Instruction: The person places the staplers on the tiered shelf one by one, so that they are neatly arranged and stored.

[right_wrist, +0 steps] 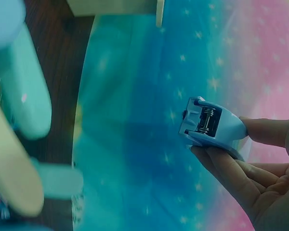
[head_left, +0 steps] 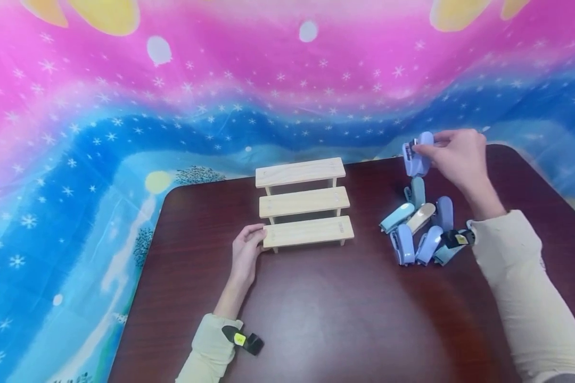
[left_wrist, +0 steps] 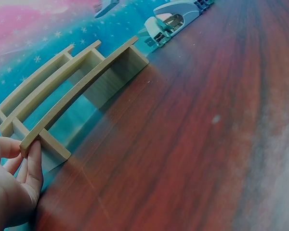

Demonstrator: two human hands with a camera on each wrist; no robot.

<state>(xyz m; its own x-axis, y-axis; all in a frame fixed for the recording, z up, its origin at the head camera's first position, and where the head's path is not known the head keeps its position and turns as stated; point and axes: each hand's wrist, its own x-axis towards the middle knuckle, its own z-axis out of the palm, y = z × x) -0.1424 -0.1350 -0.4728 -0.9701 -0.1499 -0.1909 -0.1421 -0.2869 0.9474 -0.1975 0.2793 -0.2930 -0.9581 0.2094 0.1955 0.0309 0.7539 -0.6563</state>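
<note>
My right hand holds a lavender-blue stapler raised over the back right of the table. In the right wrist view, the thumb and fingers pinch this stapler at one end, its metal spring showing. Below it lies a group of staplers: a grey-green one, a mint one, a beige one and several in blue, lavender and teal. My left hand pinches the left end of the lowest step of a three-step wooden stand; the left wrist view shows fingers under the board.
The stand and staplers are on a dark red-brown table with rounded back corners. Behind it hangs a pink and blue cloth with snowflakes. Black straps with small devices are on both wrists.
</note>
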